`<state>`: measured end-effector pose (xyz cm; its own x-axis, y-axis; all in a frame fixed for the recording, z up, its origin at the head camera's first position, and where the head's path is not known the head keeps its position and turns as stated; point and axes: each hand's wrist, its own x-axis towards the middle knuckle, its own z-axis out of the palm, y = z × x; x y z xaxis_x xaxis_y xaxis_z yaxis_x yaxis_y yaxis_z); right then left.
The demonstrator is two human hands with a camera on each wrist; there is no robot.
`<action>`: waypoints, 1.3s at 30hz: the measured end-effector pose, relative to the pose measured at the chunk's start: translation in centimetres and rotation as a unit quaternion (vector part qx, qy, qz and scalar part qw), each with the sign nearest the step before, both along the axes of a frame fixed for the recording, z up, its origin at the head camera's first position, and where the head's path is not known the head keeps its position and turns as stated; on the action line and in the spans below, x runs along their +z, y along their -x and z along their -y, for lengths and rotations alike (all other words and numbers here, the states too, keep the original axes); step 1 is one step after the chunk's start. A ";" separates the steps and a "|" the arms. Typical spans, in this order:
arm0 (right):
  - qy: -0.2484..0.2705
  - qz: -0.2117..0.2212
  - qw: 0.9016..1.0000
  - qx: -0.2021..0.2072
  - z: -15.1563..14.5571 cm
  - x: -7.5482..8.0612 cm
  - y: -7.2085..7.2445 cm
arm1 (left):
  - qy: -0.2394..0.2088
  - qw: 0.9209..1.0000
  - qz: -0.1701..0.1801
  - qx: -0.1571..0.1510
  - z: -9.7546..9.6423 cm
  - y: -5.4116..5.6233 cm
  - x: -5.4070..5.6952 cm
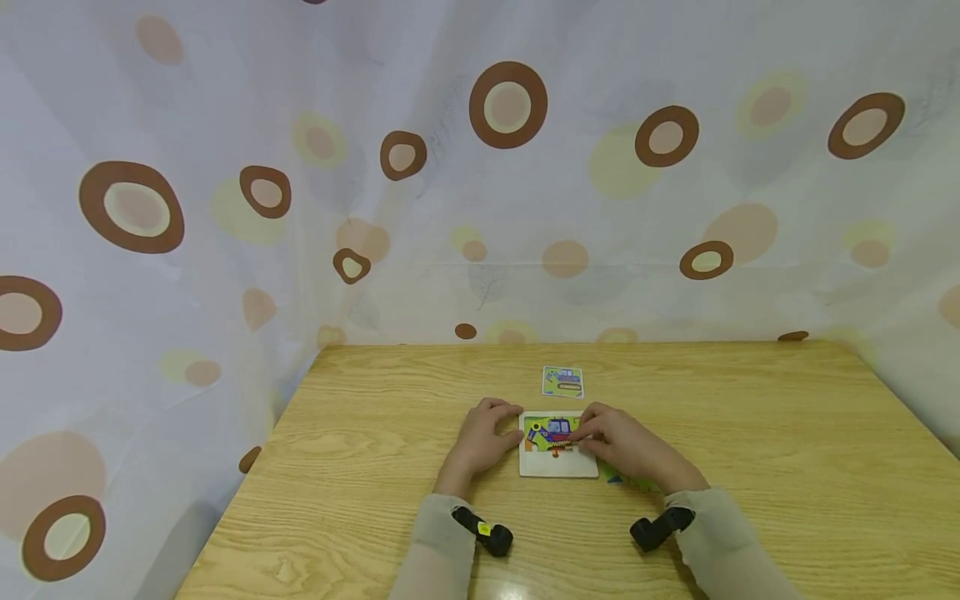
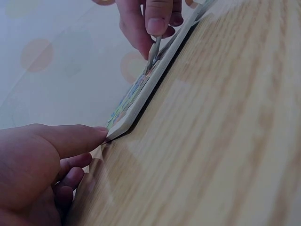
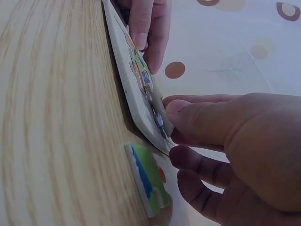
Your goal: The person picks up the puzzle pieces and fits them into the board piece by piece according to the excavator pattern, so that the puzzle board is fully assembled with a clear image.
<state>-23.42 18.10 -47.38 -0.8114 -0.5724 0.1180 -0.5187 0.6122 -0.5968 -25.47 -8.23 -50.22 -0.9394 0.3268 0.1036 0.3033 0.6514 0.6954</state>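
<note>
A white-framed jigsaw puzzle board [image 1: 558,467] lies on the table, its upper part filled with a picture of a blue digger on green. My left hand [image 1: 482,435] touches the board's left edge; in the left wrist view its thumb [image 2: 84,140] lies straight against a corner. Over the right part of the board, my right hand [image 1: 618,442] pinches a puzzle piece [image 2: 153,55] between thumb and fingers. That piece is tilted, its lower edge at the board's surface, and its picture is mostly hidden. A loose green and blue puzzle piece [image 3: 146,176] lies beside the board near my right hand.
A small card [image 1: 562,382] with a similar digger picture lies behind the board. The wooden table [image 1: 375,433] extends around it, and a patterned curtain [image 1: 435,275] hangs along its back and sides. Black wrist cameras [image 1: 491,533] are strapped on both sleeves.
</note>
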 end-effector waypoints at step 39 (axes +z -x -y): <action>-0.011 -0.010 1.000 -0.018 0.4 -0.1 -0.1 | -0.003 1.000 0.000 0.001 0.0 0.0 0.1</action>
<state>-23.36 17.73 -47.52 -0.8287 -0.5461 0.1222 -0.5084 0.6433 -0.5724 -25.43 -8.25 -50.16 -0.9404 0.3234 0.1055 0.3012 0.6476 0.7000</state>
